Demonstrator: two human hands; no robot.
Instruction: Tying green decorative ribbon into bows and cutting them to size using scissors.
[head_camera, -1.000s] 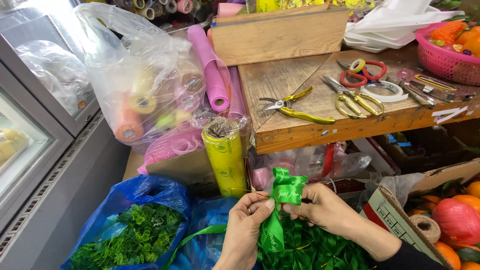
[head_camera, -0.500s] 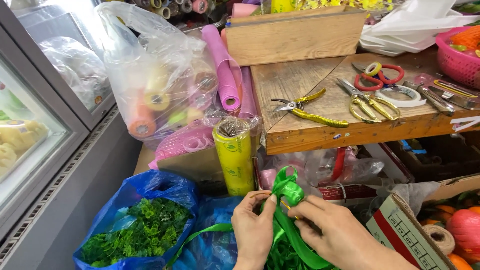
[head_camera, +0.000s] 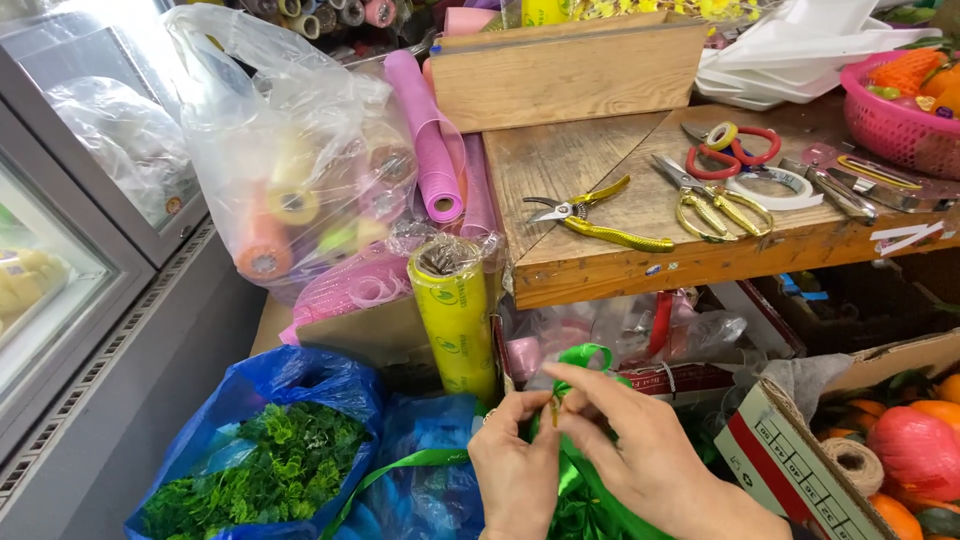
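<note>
My left hand (head_camera: 518, 462) and my right hand (head_camera: 640, 455) meet low in the middle of the head view. Both pinch the neck of a bunched piece of shiny green ribbon (head_camera: 583, 361), whose loop stands up just above my fingertips. The green material runs down between my wrists to a crumpled green mass (head_camera: 580, 515) at the bottom edge. A loose green strip (head_camera: 395, 470) trails left from it over a blue plastic bag (head_camera: 425, 490).
A wooden bench (head_camera: 600, 250) holds yellow-handled pliers (head_camera: 600, 222), gold scissors (head_camera: 715, 205), red scissors (head_camera: 735, 150) and a tape roll (head_camera: 775, 185). A yellow film roll (head_camera: 455, 320), pink rolls (head_camera: 430, 140), a clear bag of spools (head_camera: 290, 190), a blue bag of greenery (head_camera: 265, 465) and a fruit box (head_camera: 900, 440) crowd around.
My hands have closed in on the ribbon's neck and the loop has shrunk to a small knot-like bunch. The view has shifted slightly right.
</note>
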